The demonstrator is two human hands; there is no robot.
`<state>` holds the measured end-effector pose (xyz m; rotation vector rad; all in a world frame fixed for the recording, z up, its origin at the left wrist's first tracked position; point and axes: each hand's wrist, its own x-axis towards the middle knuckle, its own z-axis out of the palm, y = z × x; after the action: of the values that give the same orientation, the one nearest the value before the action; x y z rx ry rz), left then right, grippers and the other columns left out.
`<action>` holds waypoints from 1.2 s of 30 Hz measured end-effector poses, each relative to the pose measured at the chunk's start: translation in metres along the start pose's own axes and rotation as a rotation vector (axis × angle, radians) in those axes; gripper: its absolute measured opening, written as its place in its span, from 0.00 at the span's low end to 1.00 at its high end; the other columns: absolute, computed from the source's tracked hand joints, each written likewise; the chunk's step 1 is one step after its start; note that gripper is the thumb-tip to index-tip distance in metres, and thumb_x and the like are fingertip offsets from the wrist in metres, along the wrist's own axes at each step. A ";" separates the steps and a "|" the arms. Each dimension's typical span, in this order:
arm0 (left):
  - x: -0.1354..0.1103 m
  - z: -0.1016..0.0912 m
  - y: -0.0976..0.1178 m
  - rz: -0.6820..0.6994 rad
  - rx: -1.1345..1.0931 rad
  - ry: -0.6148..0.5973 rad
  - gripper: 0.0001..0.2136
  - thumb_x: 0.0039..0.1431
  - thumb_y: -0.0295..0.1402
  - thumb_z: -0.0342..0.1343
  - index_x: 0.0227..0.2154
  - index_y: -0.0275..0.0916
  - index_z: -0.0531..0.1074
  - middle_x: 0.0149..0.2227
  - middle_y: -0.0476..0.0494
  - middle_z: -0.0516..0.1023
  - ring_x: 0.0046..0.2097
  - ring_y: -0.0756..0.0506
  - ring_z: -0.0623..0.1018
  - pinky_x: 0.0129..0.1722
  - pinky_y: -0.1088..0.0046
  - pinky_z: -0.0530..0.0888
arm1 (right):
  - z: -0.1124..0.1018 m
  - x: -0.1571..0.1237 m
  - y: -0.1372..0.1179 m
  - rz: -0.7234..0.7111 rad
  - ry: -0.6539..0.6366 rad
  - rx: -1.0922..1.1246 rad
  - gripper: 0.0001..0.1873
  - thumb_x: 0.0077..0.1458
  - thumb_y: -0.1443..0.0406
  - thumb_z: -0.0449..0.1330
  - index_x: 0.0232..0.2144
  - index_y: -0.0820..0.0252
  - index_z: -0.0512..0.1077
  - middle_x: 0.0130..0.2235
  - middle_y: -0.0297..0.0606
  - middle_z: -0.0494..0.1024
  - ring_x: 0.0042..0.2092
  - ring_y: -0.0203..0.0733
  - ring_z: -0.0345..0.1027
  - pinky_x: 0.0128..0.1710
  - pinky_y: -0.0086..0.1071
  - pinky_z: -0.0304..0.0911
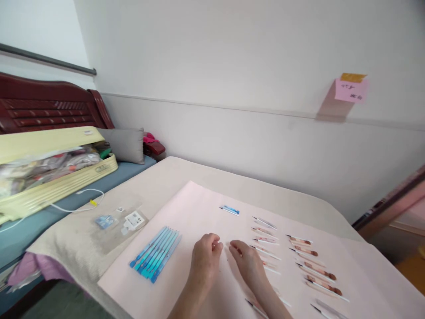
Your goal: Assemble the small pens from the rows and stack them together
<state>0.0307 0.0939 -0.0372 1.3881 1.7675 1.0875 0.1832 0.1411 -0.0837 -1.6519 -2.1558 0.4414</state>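
Note:
My left hand is closed over the middle of the pink sheet, thumb and fingertips pinched together. Facing it a short gap away, my right hand also has its fingertips pressed together. Whatever either pinch holds, if anything, is too small to make out. Left of my hands lies a tight row of several blue pens. Beyond them rest a short blue pen piece and a white refill. Pale pen parts with white refills are laid out on the right, partly behind my right forearm. Farther right are brown-ended pen parts with refills.
Clear plastic packaging with a white label lies left of the sheet. A cream case full of bagged items stands open on the bed at left, near a grey pillow. A white wall bearing a pink note rises behind.

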 end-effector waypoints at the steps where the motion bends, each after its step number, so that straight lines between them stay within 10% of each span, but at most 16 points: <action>1: 0.000 -0.002 0.002 -0.010 -0.051 0.000 0.10 0.51 0.31 0.48 0.32 0.39 0.73 0.32 0.45 0.76 0.33 0.48 0.73 0.35 0.74 0.66 | 0.000 0.016 0.004 0.002 -0.013 -0.106 0.15 0.56 0.61 0.46 0.36 0.54 0.72 0.38 0.36 0.78 0.39 0.39 0.70 0.36 0.28 0.58; 9: 0.003 -0.014 0.003 -0.044 -0.292 0.046 0.08 0.48 0.33 0.51 0.27 0.39 0.75 0.23 0.48 0.74 0.28 0.48 0.71 0.29 0.75 0.65 | 0.008 0.128 0.031 0.012 -0.026 -0.310 0.19 0.55 0.71 0.46 0.47 0.60 0.68 0.50 0.44 0.70 0.49 0.43 0.63 0.41 0.30 0.54; 16: 0.007 -0.020 0.001 -0.112 -0.362 0.029 0.08 0.48 0.33 0.50 0.25 0.38 0.74 0.22 0.47 0.73 0.25 0.49 0.70 0.25 0.75 0.64 | 0.032 0.153 0.038 0.011 -0.077 -0.353 0.20 0.57 0.68 0.45 0.51 0.55 0.64 0.46 0.45 0.70 0.44 0.45 0.64 0.36 0.32 0.54; 36: 0.009 -0.031 -0.001 -0.236 -0.638 0.050 0.07 0.45 0.34 0.55 0.24 0.36 0.74 0.25 0.44 0.75 0.27 0.48 0.74 0.26 0.76 0.66 | 0.043 -0.002 -0.010 -0.143 -0.060 -0.306 0.19 0.57 0.72 0.43 0.44 0.54 0.67 0.34 0.36 0.69 0.36 0.37 0.65 0.34 0.26 0.54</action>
<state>0.0010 0.0959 -0.0241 0.7521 1.3870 1.3949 0.1551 0.1357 -0.1168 -1.6376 -2.4650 0.1247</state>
